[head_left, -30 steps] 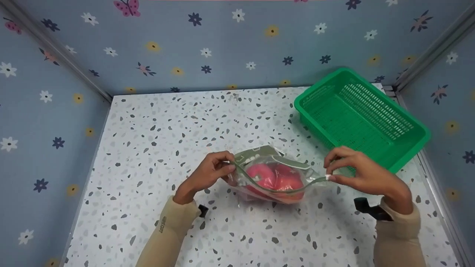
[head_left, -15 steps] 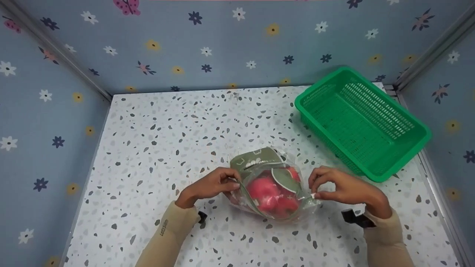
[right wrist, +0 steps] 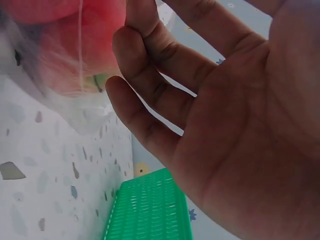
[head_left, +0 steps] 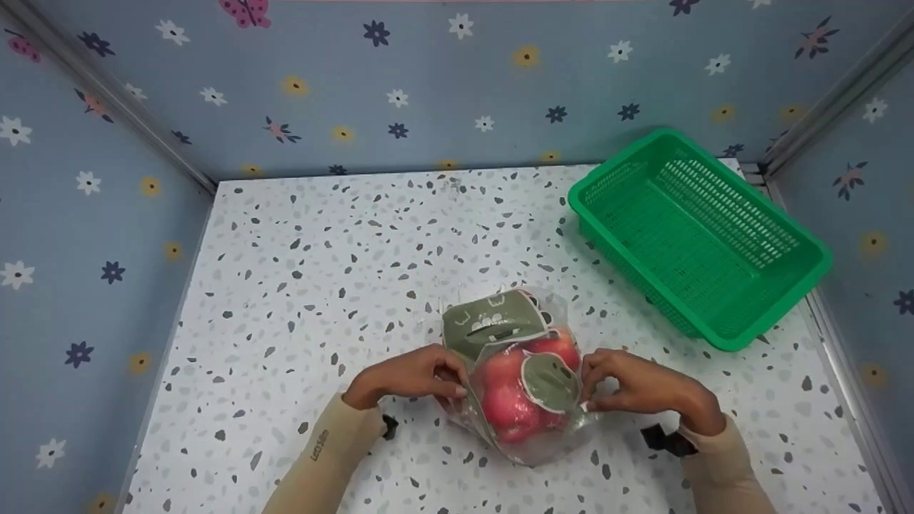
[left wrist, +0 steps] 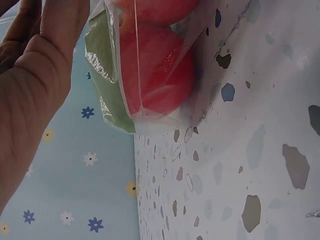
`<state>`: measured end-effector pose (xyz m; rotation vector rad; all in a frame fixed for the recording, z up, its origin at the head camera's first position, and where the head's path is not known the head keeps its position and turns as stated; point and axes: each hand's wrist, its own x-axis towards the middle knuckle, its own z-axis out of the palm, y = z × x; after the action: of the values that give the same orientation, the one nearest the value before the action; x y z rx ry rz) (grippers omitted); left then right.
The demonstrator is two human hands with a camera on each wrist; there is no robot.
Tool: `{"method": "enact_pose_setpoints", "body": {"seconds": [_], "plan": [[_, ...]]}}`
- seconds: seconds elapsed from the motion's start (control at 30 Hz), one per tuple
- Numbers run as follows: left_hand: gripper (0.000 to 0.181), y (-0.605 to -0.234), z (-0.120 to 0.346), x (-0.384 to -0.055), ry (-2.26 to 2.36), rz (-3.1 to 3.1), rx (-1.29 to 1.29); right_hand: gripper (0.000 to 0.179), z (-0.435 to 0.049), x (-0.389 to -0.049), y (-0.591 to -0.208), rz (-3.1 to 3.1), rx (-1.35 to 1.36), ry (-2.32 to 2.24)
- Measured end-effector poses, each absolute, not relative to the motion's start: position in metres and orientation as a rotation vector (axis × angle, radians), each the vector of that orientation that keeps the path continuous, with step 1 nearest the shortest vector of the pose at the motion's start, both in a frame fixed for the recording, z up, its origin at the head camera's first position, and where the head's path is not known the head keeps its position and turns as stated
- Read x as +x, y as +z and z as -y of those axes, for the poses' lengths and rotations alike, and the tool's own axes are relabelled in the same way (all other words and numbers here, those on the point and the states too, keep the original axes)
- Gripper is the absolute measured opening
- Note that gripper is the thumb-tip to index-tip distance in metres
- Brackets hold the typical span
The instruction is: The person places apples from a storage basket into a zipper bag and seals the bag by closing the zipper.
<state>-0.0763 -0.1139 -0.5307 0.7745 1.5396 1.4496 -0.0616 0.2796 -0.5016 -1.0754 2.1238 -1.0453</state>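
A clear zip bag [head_left: 493, 321] with olive-green printed patches stands near the middle front of the table, holding several red apples [head_left: 508, 407]. My left hand [head_left: 414, 373] pinches the bag's left edge at the green zip strip. On the opposite side, my right hand [head_left: 639, 384] pinches the strip's right end, where a small white slider [head_left: 587, 406] shows at thumb and fingertip. In the left wrist view the bag's lower part [left wrist: 155, 123] reaches down close to the table, and the left fingertips are out of frame. The right wrist view shows curled fingers [right wrist: 135, 102] beside the apples [right wrist: 75, 50].
A green perforated plastic basket [head_left: 721, 335] sits at the table's back right, beyond my right hand. The speckled white table [head_left: 321, 243] is bounded by flowered blue panels [head_left: 428, 78] at the back and both sides.
Both hands have come nearer the front edge with the bag, the right one also moving left toward the other. The bag's mouth has tipped toward me, so more of its printed back shows.
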Motion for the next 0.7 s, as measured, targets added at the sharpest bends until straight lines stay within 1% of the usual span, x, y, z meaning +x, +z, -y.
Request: {"method": "enact_pose_setpoints", "body": {"seconds": [0.2, 0.33, 0.43, 0.57, 0.63, 0.7], "plan": [[0.016, -0.536, 0.124, -0.079, 1.393, -1.555, 0.816, 0.008, -0.286, -0.061, -0.508, -2.034, -1.048, -1.082], [0.02, -0.54, 0.137, -0.083, 1.379, -1.561, 0.857, 0.014, -0.3, -0.063, -0.509, -1.948, -1.069, -1.144], [0.019, -0.543, 0.145, -0.086, 1.392, -1.622, 0.835, 0.02, -0.31, -0.065, -0.508, -1.877, -1.105, -1.183], [0.017, -0.549, 0.147, -0.089, 1.524, -1.837, 0.637, 0.019, -0.315, -0.072, -0.511, -1.908, -1.056, -1.234], [0.019, -0.551, 0.143, -0.091, 1.585, -1.999, 0.49, 0.016, -0.312, -0.078, -0.515, -2.043, -0.958, -1.255], [0.023, -0.554, 0.138, -0.094, 1.606, -2.148, 0.343, 0.018, -0.304, -0.086, -0.522, -2.206, -0.801, -1.277]]}}
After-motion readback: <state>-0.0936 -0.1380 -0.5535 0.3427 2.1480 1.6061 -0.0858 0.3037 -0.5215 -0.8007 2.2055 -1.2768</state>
